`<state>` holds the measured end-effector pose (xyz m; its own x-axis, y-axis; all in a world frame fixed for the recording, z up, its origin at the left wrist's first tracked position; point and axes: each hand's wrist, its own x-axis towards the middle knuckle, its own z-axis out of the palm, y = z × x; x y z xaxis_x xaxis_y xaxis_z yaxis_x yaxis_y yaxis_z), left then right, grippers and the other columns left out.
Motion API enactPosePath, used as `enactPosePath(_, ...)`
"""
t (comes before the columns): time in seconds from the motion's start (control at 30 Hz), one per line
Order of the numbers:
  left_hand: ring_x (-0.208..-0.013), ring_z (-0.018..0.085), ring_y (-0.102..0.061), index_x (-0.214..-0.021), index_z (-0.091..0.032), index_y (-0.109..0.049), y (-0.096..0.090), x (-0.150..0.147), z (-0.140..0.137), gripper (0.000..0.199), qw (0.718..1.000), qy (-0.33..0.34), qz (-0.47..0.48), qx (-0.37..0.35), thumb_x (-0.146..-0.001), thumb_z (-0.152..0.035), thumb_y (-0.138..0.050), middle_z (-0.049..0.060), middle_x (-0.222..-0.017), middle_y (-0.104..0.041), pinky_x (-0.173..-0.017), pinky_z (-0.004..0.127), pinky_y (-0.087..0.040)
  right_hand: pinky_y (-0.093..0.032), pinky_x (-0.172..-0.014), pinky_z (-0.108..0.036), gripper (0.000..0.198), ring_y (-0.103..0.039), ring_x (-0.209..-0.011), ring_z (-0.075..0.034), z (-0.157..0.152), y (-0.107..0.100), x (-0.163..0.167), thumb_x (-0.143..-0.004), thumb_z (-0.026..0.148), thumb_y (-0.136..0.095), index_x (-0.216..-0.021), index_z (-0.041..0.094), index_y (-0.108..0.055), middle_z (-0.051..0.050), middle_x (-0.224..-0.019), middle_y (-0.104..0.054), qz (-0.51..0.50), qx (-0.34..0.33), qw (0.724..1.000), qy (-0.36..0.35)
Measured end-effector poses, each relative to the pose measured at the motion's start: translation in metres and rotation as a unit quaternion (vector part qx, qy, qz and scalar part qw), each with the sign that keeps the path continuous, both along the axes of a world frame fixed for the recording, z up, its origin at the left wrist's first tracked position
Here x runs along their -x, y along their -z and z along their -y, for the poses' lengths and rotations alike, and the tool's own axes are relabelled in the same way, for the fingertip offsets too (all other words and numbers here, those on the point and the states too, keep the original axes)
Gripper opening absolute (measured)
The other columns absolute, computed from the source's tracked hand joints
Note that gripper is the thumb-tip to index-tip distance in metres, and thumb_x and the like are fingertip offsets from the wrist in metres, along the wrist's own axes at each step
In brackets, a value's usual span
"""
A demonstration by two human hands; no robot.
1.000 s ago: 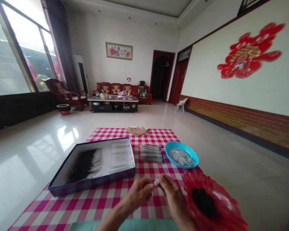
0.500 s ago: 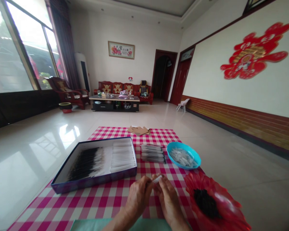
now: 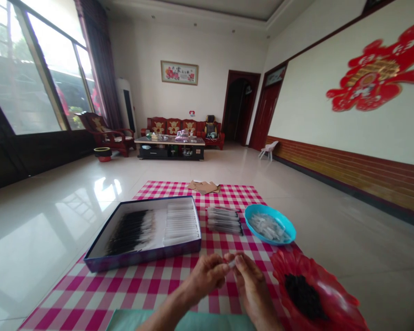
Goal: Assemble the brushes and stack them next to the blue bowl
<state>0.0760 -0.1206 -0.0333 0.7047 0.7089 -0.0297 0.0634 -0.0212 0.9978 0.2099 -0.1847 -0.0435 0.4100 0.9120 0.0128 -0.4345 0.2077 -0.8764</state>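
Note:
A small whitish plastic piece (image 3: 232,264) sits between my two hands, low over the checked cloth. My right hand (image 3: 252,287) pinches it with thumb and fingers, its thumb on top. The fingers of my left hand (image 3: 209,272) are closed at the other end of the piece, most of which is hidden. Beyond my hands lies a row of slim translucent sticks with dark ends (image 3: 224,220). A blue bowl (image 3: 290,230) of short translucent plastic pieces (image 3: 267,226) stands to the right. Nearer, a red petal-edged bowl (image 3: 341,299) holds small black pieces (image 3: 303,294).
At the left stands a shallow box (image 3: 148,260) with black-ended thin sticks (image 3: 127,232) and white tubes (image 3: 181,220). Torn cardboard (image 3: 204,187) lies at the cloth's far edge. A pale green cloth (image 3: 203,321) is in front of me. Farther off is a low table (image 3: 170,149).
The view has swung slightly left, so everything appears farther right. My hands stay together around the small piece, less of which shows now.

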Motion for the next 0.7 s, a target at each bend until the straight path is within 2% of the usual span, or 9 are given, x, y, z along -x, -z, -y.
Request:
enactPosePath(0.07,-0.034,0.004,-0.028,-0.07,-0.017,-0.049,0.0,0.003,-0.007,0.037,0.975,0.111,0.031,0.189,-0.073,-0.053,-0.059,-0.008,-0.047,-0.041,-0.036,0.018,-0.017,-0.047,-0.079,-0.031,0.018,-0.063,-0.084,-0.019,0.003,-0.004,-0.005,-0.073,0.034,-0.071,-0.086,0.021,-0.069,-0.003,-0.086,-0.071,0.031,-0.021,0.999,-0.037)
enactPosePath(0.1,-0.033,0.004,-0.027,-0.069,-0.017,-0.047,0.001,0.004,-0.01,0.038,0.956,0.152,0.041,0.247,-0.07,-0.052,-0.063,-0.008,-0.047,-0.04,-0.035,0.018,-0.015,-0.047,-0.079,-0.032,0.017,-0.063,-0.083,-0.019,0.005,-0.005,-0.006,-0.074,0.032,-0.071,-0.086,0.021,-0.069,-0.004,-0.086,-0.071,0.04,-0.03,0.997,-0.061)
enactPosePath(0.17,-0.033,0.004,-0.028,-0.067,-0.018,-0.045,0.003,0.004,-0.011,0.039,0.943,0.178,0.058,0.276,-0.068,-0.051,-0.065,-0.008,-0.046,-0.04,-0.034,0.018,-0.013,-0.047,-0.08,-0.033,0.016,-0.063,-0.084,-0.02,0.005,-0.006,-0.007,-0.076,0.031,-0.069,-0.088,0.021,-0.068,-0.005,-0.088,-0.071,0.035,-0.042,0.994,-0.095)
enactPosePath(0.23,-0.034,0.005,-0.032,-0.067,-0.017,-0.047,0.005,0.002,-0.009,0.038,0.963,0.144,0.075,0.217,-0.072,-0.052,-0.061,-0.007,-0.046,-0.044,-0.034,0.019,-0.017,-0.046,-0.083,-0.035,0.02,-0.063,-0.088,-0.02,0.004,-0.005,-0.006,-0.078,0.032,-0.067,-0.095,0.022,-0.066,-0.005,-0.093,-0.07,-0.002,-0.042,0.994,-0.1)
enactPosePath(0.37,-0.039,0.006,-0.037,-0.07,-0.016,-0.052,0.008,-0.007,-0.001,0.037,0.997,-0.002,0.074,-0.006,-0.079,-0.052,-0.053,-0.005,-0.049,-0.047,-0.041,0.02,-0.027,-0.047,-0.082,-0.037,0.028,-0.062,-0.091,-0.02,-0.003,0.003,0.0,-0.08,0.038,-0.063,-0.105,0.025,-0.062,-0.005,-0.1,-0.068,-0.077,-0.02,0.995,-0.064)
enactPosePath(0.43,-0.047,0.008,-0.045,-0.074,-0.016,-0.055,0.008,-0.009,0.004,0.03,0.99,-0.075,0.026,-0.118,-0.082,-0.046,-0.051,-0.002,-0.055,-0.053,-0.047,0.021,-0.031,-0.048,-0.079,-0.035,0.024,-0.062,-0.089,-0.02,-0.006,0.007,0.004,-0.079,0.038,-0.065,-0.097,0.022,-0.065,-0.005,-0.096,-0.068,-0.076,-0.018,0.996,-0.043)
enactPosePath(0.53,-0.06,0.011,-0.052,-0.076,-0.019,-0.058,0.009,-0.008,0.01,0.023,0.957,-0.147,-0.056,-0.245,-0.086,-0.037,-0.048,0.001,-0.066,-0.059,-0.057,0.023,-0.033,-0.049,-0.077,-0.032,0.018,-0.062,-0.084,-0.019,-0.009,0.01,0.007,-0.075,0.035,-0.069,-0.086,0.021,-0.068,-0.003,-0.089,-0.068,-0.055,-0.02,0.998,-0.01)
enactPosePath(0.63,-0.059,0.01,-0.048,-0.072,-0.019,-0.056,0.008,-0.007,0.013,0.028,0.956,-0.15,-0.054,-0.245,-0.086,-0.04,-0.046,0.001,-0.064,-0.055,-0.057,0.023,-0.032,-0.048,-0.079,-0.031,0.017,-0.061,-0.084,-0.018,-0.009,0.009,0.006,-0.075,0.035,-0.068,-0.085,0.021,-0.068,-0.002,-0.088,-0.068,-0.025,-0.015,1.0,0.007)
enactPosePath(0.7,-0.05,0.009,-0.042,-0.068,-0.018,-0.053,0.006,-0.006,0.01,0.033,0.989,-0.089,-0.008,-0.118,-0.083,-0.048,-0.048,-0.002,-0.056,-0.049,-0.05,0.022,-0.029,-0.048,-0.078,-0.03,0.017,-0.061,-0.084,-0.018,-0.007,0.006,0.004,-0.077,0.036,-0.066,-0.084,0.021,-0.068,-0.002,-0.086,-0.068,0.0,-0.02,1.0,0.01)
